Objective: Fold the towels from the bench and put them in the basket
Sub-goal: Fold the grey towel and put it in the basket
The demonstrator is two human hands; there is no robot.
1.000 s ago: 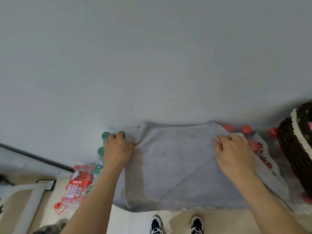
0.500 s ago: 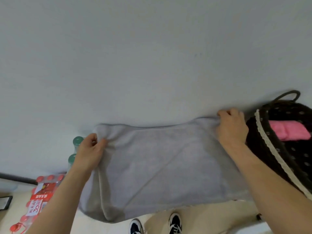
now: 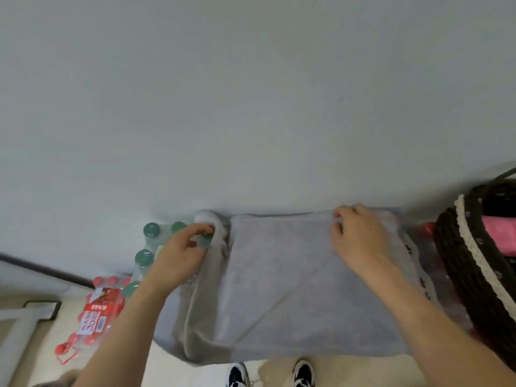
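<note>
A grey towel (image 3: pixel 279 289) lies spread in front of me against the pale wall, its left side bunched into folds. My left hand (image 3: pixel 181 255) pinches the towel's upper left corner, over green-capped bottles. My right hand (image 3: pixel 360 238) grips the towel's far edge near the upper right corner, fingers curled on the cloth. A dark woven basket (image 3: pixel 469 263) with a cream lace trim stands at the right, and a pink towel (image 3: pixel 499 236) lies inside it. The surface under the grey towel is hidden.
A pack of green-capped bottles (image 3: pixel 148 247) stands left of the towel. A shrink-wrapped pack of red-capped bottles (image 3: pixel 95 314) lies on the beige floor at lower left. Red-capped bottles (image 3: pixel 427 227) in plastic sit between towel and basket. My shoes (image 3: pixel 240 375) show below.
The towel has come down from being held up against the wall. My hands now sit closer together on its far edge, and the left side has bunched up. The view has shifted left.
</note>
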